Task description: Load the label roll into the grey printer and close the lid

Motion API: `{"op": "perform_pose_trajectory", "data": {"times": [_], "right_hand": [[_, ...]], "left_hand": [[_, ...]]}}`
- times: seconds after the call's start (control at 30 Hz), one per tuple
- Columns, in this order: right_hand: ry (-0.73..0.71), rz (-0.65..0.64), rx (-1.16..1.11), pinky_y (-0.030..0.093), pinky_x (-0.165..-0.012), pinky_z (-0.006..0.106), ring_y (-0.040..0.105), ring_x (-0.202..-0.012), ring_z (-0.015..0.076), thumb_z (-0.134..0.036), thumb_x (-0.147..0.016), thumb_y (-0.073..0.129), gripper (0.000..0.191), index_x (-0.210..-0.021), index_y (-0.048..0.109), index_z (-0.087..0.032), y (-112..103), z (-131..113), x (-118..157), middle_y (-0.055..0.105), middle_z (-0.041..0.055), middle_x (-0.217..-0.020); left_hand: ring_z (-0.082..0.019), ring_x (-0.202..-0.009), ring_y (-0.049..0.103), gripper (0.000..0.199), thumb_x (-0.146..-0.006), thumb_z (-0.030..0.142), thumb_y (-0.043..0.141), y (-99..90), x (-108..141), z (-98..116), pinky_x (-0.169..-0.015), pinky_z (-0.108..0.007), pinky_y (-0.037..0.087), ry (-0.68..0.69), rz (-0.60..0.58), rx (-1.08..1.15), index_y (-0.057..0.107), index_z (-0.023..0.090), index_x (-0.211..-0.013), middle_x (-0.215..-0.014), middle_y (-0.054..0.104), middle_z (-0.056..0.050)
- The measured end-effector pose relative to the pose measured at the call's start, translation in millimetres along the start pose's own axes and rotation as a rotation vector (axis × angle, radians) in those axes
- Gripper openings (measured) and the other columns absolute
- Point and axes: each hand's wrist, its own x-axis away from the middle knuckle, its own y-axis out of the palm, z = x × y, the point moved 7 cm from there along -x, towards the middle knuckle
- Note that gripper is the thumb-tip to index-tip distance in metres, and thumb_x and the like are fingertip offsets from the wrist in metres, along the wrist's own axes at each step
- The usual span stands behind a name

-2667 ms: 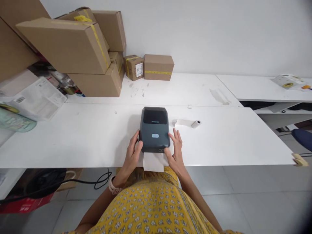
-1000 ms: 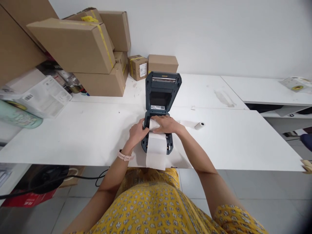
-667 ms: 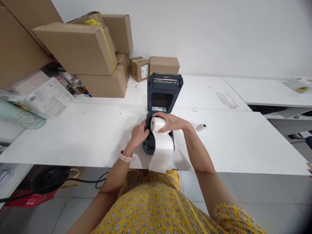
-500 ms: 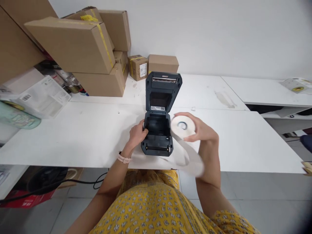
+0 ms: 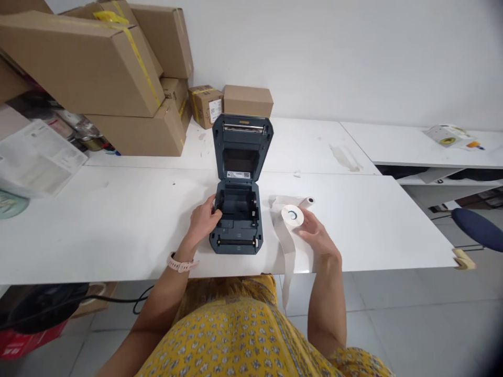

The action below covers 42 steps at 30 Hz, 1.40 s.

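A dark grey label printer [image 5: 236, 238] stands on the white table with its lid [image 5: 242, 144] raised and its roll bay bare. My left hand [image 5: 203, 220] is closed on the printer's left wall, thumb over the rim. To the right of the printer, my right hand [image 5: 316, 233] grips a white label roll [image 5: 290, 215] by its right side. A loose strip [image 5: 288, 251] from that roll curls down past the table's front edge. Just behind the roll lies a thin roll of pale paper [image 5: 303, 202], partly unrolled.
Cardboard boxes [image 5: 129, 133] are stacked at the back left, with two smaller boxes [image 5: 248, 100] beside them against the wall. A clear plastic package [image 5: 43, 157] lies at far left. On the right-hand table sits a small white box [image 5: 448, 136], with a blue stool [image 5: 477, 228] below.
My right hand has lowered the label roll slightly, away from the printer's side, uncovering the thin paper roll behind. The left hand stays on the printer. The view has shifted right.
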Motion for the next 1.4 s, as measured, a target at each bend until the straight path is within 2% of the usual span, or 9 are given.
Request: {"op": "perform_pose_trajectory", "data": {"times": [0.17, 0.4, 0.5, 0.6, 0.7, 0.77, 0.83, 1.03, 1.4], "right_hand": [[0.049, 0.415, 0.008, 0.044, -0.117, 0.055, 0.06, -0.134, 0.0303, -0.053, -0.069, 0.087, 0.076, -0.135, 0.057, -0.03, -52, 14, -12, 0.064, 0.0132, -0.14], [0.059, 0.361, 0.069, 0.059, -0.086, 0.049, 0.07, -0.093, 0.0286, -0.07, -0.061, 0.083, 0.07, -0.109, 0.067, -0.021, -37, -11, -76, 0.073, 0.0105, -0.099], [-0.044, 0.295, -0.018, 0.06, -0.083, 0.048, 0.07, -0.101, 0.03, -0.083, -0.073, 0.065, 0.073, -0.12, 0.064, -0.027, -28, -49, -70, 0.071, 0.0107, -0.111], [-0.215, 0.074, -0.133, 0.06, -0.065, 0.043, 0.07, -0.078, 0.0254, -0.091, -0.085, 0.031, 0.079, -0.137, 0.055, -0.036, 6, -102, -47, 0.07, 0.006, -0.095], [-0.317, -0.351, -0.135, 0.053, -0.049, 0.037, 0.059, -0.051, 0.0198, -0.094, -0.085, 0.02, 0.092, -0.145, 0.051, -0.032, 80, -150, -25, 0.063, 0.0011, -0.069], [-0.329, -0.747, 0.058, 0.059, -0.061, 0.038, 0.068, -0.068, 0.0215, -0.086, -0.09, 0.038, 0.084, -0.146, 0.054, -0.026, 142, -165, -11, 0.073, 0.0055, -0.085], [-0.322, -0.921, 0.329, 0.06, -0.082, 0.041, 0.072, -0.095, 0.0237, -0.068, -0.098, 0.045, 0.068, -0.152, 0.048, -0.026, 184, -162, -9, 0.074, 0.009, -0.119], [-0.309, -0.666, 0.7, 0.055, -0.093, 0.046, 0.071, -0.109, 0.03, -0.04, -0.101, 0.053, 0.043, -0.139, 0.047, -0.021, 214, -124, -38, 0.071, 0.0128, -0.128], [-0.472, -0.618, 0.781, 0.052, -0.108, 0.053, 0.061, -0.128, 0.0301, -0.024, -0.105, 0.037, 0.042, -0.144, 0.05, -0.018, 210, -108, -28, 0.063, 0.0171, -0.133]], "left_hand": [[-0.025, -0.073, 0.064, 0.067, -0.088, 0.024, 0.043, 0.0, -2, 4, -0.071, -0.034, 0.049, 0.057, -0.022, -0.11, 0.046, 0.012, -0.154, -0.08, 0.068, -0.005], [-0.025, -0.075, 0.066, 0.064, -0.086, 0.021, 0.046, 0.3, -2, 4, -0.077, -0.034, 0.052, 0.059, 0.013, -0.074, 0.051, 0.015, -0.15, -0.078, 0.069, -0.004], [-0.024, -0.076, 0.066, 0.064, -0.086, 0.019, 0.047, 1.2, -2, 4, -0.077, -0.034, 0.051, 0.061, 0.008, -0.067, 0.051, 0.015, -0.15, -0.077, 0.068, -0.004], [-0.025, -0.079, 0.067, 0.064, -0.087, 0.019, 0.046, 1.1, -2, 3, -0.078, -0.034, 0.05, 0.052, -0.001, -0.072, 0.05, 0.014, -0.15, -0.08, 0.069, -0.004], [-0.026, -0.081, 0.068, 0.064, -0.088, 0.02, 0.045, 1.4, -2, 2, -0.078, -0.034, 0.05, 0.052, -0.01, -0.057, 0.049, 0.016, -0.152, -0.083, 0.07, -0.005], [-0.026, -0.084, 0.068, 0.063, -0.088, 0.022, 0.046, 1.8, -1, 1, -0.078, -0.034, 0.05, 0.058, -0.01, -0.032, 0.049, 0.019, -0.151, -0.087, 0.072, -0.005], [-0.027, -0.088, 0.069, 0.062, -0.088, 0.022, 0.047, 1.8, 0, 0, -0.078, -0.033, 0.049, 0.061, 0.001, -0.004, 0.05, 0.021, -0.151, -0.093, 0.073, -0.006], [-0.028, -0.087, 0.07, 0.065, -0.089, 0.02, 0.047, 6.3, -1, -4, -0.075, -0.034, 0.048, 0.045, -0.013, 0.02, 0.046, 0.018, -0.153, -0.096, 0.074, -0.008], [-0.029, -0.095, 0.071, 0.061, -0.093, 0.033, 0.051, 9.5, 2, -6, -0.079, -0.036, 0.05, 0.016, 0.052, 0.05, 0.049, 0.023, -0.153, -0.101, 0.076, -0.007]]}}
